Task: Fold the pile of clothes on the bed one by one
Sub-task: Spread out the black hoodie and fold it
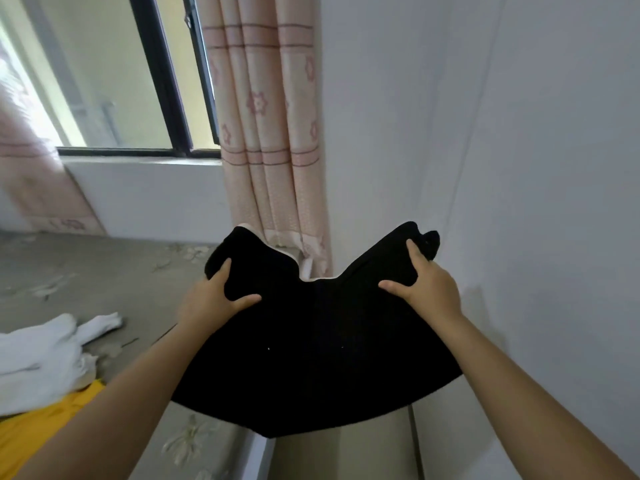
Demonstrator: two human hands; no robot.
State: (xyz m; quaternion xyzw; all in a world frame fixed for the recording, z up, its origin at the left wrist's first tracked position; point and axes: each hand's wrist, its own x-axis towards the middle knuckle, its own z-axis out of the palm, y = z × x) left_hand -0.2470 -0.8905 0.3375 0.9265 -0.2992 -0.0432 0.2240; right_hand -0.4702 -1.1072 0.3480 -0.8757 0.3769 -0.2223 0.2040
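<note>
Holding a black garment (311, 341) up in the air beside the bed (104, 271), the left hand (211, 303) and right hand (426, 285) each pinch an upper corner, thumbs in front; judged mid-fold, it next needs laying flat; white (38, 355) and yellow (41, 431) clothes wait.
</note>
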